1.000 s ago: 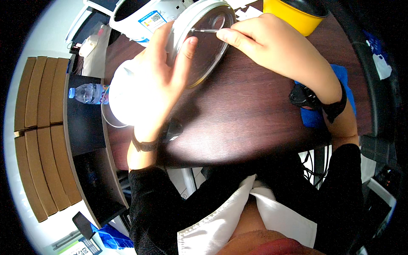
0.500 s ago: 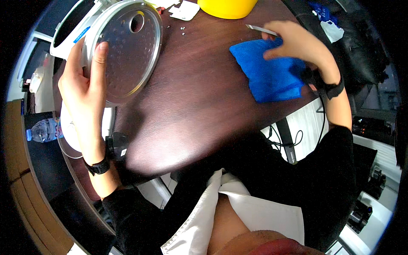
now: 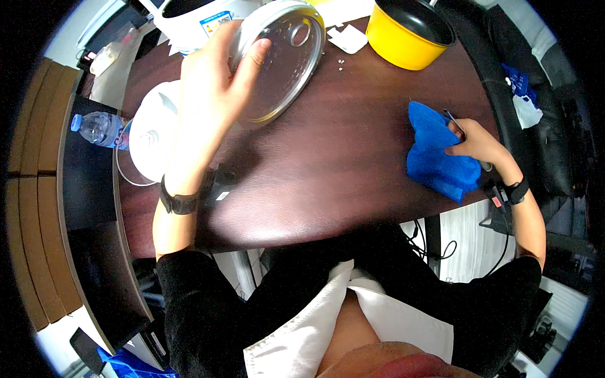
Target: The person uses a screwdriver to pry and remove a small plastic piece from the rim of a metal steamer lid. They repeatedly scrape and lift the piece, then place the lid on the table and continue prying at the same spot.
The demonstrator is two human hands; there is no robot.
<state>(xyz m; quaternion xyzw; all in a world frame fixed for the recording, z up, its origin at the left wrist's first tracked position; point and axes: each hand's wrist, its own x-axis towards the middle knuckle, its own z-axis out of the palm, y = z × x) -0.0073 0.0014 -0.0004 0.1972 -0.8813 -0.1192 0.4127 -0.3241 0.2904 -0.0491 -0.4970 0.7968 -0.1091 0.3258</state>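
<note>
My left hand (image 3: 217, 88) grips a round, clear lid (image 3: 277, 79) with a pale rim and a round hole, tilted above the table. Its thumb presses on the clear face; the fingers go behind the rim. At the table's right side, my right hand (image 3: 482, 142) is closed on a slim, greyish tool (image 3: 452, 120) whose kind I cannot make out. That hand's fingers also pinch a blue cloth (image 3: 438, 157), which is bunched up beneath them.
A yellow pot (image 3: 400, 41) with a dark inside stands at the back, near a white card-like piece (image 3: 348, 39) and tiny crumbs. A white pot-like appliance (image 3: 189, 22) is at the back left. Nearer are a white round object (image 3: 151, 132) and a water bottle (image 3: 101, 129).
The view has shifted, bringing more of the yellow pot and white appliance into sight. My right hand has come down onto the blue cloth, which is now bunched. The left still holds the lid.
</note>
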